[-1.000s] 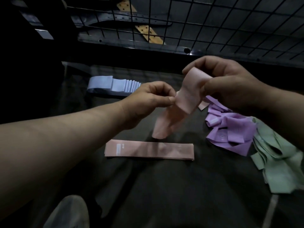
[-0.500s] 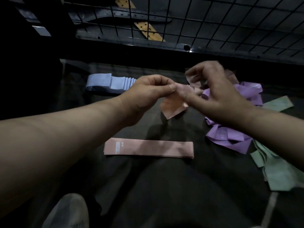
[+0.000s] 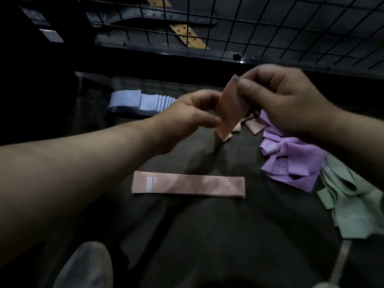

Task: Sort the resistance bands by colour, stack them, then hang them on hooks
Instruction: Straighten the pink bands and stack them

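Dim, grainy wide-angle view, corners black, edges bowed, slight motion blur.

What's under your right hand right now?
Loose pink bands and the far edge of the purple pile show beneath the right hand. The hand and the held band hide whether more lie there.

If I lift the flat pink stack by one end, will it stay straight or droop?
Probably droops: the held pink band, pinched by the right hand, folds limply. The flat pink stack looks thin, so likely light; loose layers may slide apart.
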`<state>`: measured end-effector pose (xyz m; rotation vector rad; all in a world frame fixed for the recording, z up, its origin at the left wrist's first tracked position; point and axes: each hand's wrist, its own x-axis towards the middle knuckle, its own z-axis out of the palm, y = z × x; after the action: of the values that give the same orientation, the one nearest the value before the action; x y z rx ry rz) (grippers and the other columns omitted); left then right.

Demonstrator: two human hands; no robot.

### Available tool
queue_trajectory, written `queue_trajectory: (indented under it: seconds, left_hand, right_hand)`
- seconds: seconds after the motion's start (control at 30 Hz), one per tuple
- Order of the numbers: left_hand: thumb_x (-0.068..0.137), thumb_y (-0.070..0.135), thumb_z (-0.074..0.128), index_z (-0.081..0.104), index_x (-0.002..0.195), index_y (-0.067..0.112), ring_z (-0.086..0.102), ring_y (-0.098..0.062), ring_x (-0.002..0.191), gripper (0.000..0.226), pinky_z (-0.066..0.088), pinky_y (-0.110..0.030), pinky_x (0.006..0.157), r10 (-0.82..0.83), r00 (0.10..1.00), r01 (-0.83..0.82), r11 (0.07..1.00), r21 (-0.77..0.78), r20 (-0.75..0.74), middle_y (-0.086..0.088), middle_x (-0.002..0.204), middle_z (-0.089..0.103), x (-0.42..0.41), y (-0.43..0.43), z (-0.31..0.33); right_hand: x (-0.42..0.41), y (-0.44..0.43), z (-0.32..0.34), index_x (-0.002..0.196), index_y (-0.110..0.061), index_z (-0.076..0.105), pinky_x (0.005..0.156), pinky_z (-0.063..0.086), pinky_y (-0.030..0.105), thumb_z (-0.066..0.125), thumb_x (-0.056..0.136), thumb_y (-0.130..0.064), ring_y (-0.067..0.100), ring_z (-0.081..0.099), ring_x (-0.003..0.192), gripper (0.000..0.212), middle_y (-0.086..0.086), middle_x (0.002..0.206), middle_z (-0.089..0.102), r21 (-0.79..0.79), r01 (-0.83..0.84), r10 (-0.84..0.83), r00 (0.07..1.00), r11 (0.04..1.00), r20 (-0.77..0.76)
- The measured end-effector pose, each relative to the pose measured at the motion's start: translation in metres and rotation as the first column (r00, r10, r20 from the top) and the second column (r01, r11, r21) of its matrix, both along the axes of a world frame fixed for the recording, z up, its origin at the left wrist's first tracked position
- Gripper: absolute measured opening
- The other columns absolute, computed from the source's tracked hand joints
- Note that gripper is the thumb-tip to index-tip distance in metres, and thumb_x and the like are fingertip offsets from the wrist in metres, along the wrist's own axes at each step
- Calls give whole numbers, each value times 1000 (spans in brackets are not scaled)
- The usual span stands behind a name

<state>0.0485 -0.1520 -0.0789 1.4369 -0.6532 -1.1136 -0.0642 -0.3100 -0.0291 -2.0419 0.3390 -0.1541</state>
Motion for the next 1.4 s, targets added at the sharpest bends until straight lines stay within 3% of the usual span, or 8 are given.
queue_trajectory:
  seconds: [0.43,0.63,0.83,0.93,1.07,1.17,1.27,1.4]
  left_hand:
    - [90,10,65,66,105,12,71,-15,77,15,53,-22,60,-103,991,128,933,335,-91,-9,88,75,5,38,-29]
    - [92,23,66,57,119,17,60,-13,98,29,46,-20,72,78,980,-154,880,450,182,0,108,63,-3,30,-29]
    - [102,46,35,59,114,-3,58,-33,92,56,50,-35,75,149,931,-72,970,233,-334,-23,100,57,-10,7,25]
    - [100,29,52,59,111,-18,64,-35,89,48,57,-36,77,75,978,-32,976,215,-193,-27,98,64,-15,8,32]
    - [89,-12,57,66,106,8,71,-27,94,27,61,-35,76,31,994,-62,943,326,101,-19,106,70,-12,11,30]
    - [88,-16,54,67,105,12,69,-23,76,35,60,-31,62,-99,984,56,960,273,148,-16,97,70,-4,11,39]
    - [87,-17,52,69,104,11,68,-22,76,37,59,-33,63,-78,976,37,980,196,205,-11,93,71,8,14,54]
    - [89,-12,51,70,105,11,69,-17,80,34,58,-29,71,161,963,-198,967,160,218,-7,94,72,29,27,52]
  right_hand:
    - [3,-43,2,99,-14,61,63,55,40,49,100,-25,18,69,74,16,8,90,65,385,615,-644,762,688,-65]
    - [-4,-16,3,84,-17,60,50,46,26,49,103,-20,7,54,56,22,-6,64,58,230,409,-430,901,883,49]
    - [-9,23,-28,98,-15,69,64,52,23,59,98,-17,7,64,71,10,-1,80,70,11,-75,76,988,997,-131]
    - [-7,24,-30,104,-8,69,73,57,25,56,95,1,15,71,82,18,7,91,75,111,-142,163,963,984,-212]
    - [-2,9,-33,108,-17,57,64,53,25,56,82,9,13,65,79,36,8,97,66,238,43,-4,987,970,-161]
    - [-5,-1,-34,128,-23,51,77,47,15,55,69,0,-3,56,105,64,-6,122,59,136,-220,244,948,966,-206]
    - [-6,0,-40,125,-6,57,100,50,39,57,81,11,15,61,116,47,11,123,65,262,-286,359,886,922,-294]
    - [-13,-5,-51,113,2,63,95,52,51,77,84,-28,35,65,107,44,20,110,69,150,-321,354,854,935,-382]
